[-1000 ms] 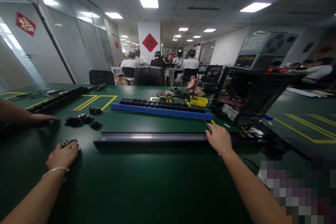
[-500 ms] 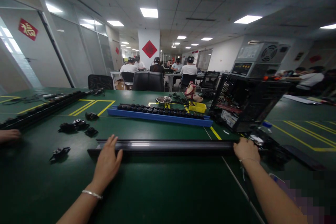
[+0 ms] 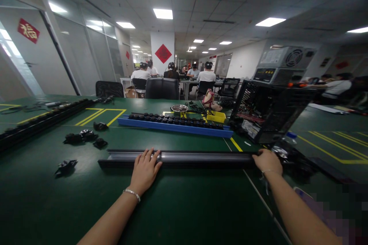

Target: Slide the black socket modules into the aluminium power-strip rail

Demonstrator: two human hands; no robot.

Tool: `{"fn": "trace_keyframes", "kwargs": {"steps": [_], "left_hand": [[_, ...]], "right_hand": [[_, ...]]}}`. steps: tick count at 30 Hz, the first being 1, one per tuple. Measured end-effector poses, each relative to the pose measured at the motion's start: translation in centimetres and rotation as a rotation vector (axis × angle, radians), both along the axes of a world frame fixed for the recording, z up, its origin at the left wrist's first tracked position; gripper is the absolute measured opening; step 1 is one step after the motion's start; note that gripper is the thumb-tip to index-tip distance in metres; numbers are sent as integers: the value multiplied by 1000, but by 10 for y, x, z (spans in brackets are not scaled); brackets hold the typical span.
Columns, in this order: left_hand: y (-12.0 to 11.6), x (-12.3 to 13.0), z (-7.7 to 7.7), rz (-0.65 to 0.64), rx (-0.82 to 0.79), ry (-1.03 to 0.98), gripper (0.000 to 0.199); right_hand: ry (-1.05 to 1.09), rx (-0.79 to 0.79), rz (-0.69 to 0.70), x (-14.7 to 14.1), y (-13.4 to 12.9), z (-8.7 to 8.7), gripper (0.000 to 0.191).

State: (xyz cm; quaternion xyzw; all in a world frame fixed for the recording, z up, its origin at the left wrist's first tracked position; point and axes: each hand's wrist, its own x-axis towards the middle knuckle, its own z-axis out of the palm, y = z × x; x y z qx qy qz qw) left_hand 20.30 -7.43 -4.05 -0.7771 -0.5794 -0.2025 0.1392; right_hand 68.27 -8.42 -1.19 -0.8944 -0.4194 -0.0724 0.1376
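A long black metal channel rail (image 3: 201, 157) lies crosswise on the green table (image 3: 184, 206) in front of me. My left hand (image 3: 146, 170) rests on the rail left of its middle, fingers stretched out and palm down. At the rail's right end my right hand (image 3: 268, 162) has its fingers curled around the edge, the fingertips partly hidden. Behind the rail sits a blue channel (image 3: 172, 127) with a row of small black parts in it. Several loose black plastic parts (image 3: 83, 136) lie to the left, one of them (image 3: 66, 167) nearer to me.
An open computer case (image 3: 273, 111) with power supplies (image 3: 283, 57) on top stands at the back right. Beside it are a yellow bin (image 3: 216, 117) and a metal dish (image 3: 179, 108). Another long black rail (image 3: 51, 118) runs along the left. People sit at far tables.
My left hand has slid rightward along the rail, away from its left end. The rail has shifted very slightly. Another person's hand at the left edge has gone out of view.
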Motion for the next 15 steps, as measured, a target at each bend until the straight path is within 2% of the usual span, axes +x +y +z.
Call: {"fn": "trace_keyframes", "kwargs": {"steps": [8, 15], "left_hand": [[1, 3, -4, 19, -12, -31, 45], [1, 3, -2, 19, -33, -56, 46]], "right_hand": [[79, 53, -57, -8, 1, 1, 42], [122, 51, -43, -34, -2, 8, 43]]}}
